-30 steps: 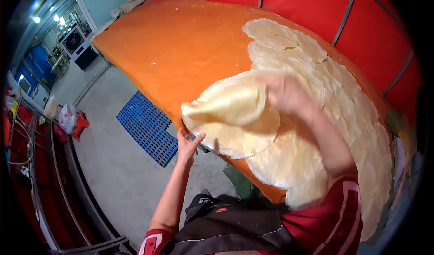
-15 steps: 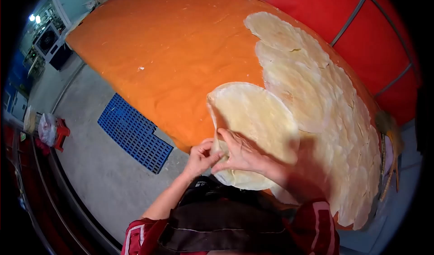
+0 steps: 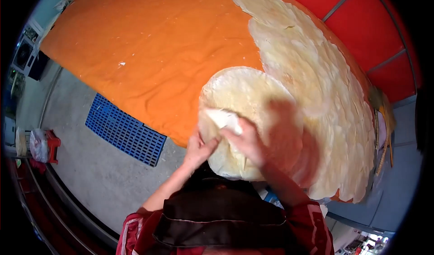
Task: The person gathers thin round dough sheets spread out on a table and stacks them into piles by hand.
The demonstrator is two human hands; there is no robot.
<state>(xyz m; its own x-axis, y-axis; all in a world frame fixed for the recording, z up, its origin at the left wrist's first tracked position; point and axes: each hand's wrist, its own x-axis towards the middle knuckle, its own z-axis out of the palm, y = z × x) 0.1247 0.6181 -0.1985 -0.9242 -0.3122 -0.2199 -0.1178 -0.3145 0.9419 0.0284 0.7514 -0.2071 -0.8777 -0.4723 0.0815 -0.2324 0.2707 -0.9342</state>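
Note:
A pale, thin round flatbread (image 3: 246, 90) lies at the near edge of the orange cloth, seemingly on top of others of its kind. My right hand (image 3: 247, 143), somewhat blurred, is closed on a lifted flap of its left part, and the flap's white side (image 3: 224, 119) shows. At the near left rim, my left hand (image 3: 199, 150) is closed with thumb and fingers pinching the flatbread's edge. To the right, many more flatbreads (image 3: 323, 101) overlap in a broad spread, with the shadow of my arm and head falling across part of it.
Orange cloth (image 3: 153, 51) covers the wide table. A blue plastic grate (image 3: 126, 128) lies on the grey floor at left, with a red stool (image 3: 53, 146) beyond it. Red panels (image 3: 361, 38) border the far right side.
My right hand has moved right and up, folding the flatbread's left edge over so its white side shows. My left hand stays near the rim. The camera view has shifted.

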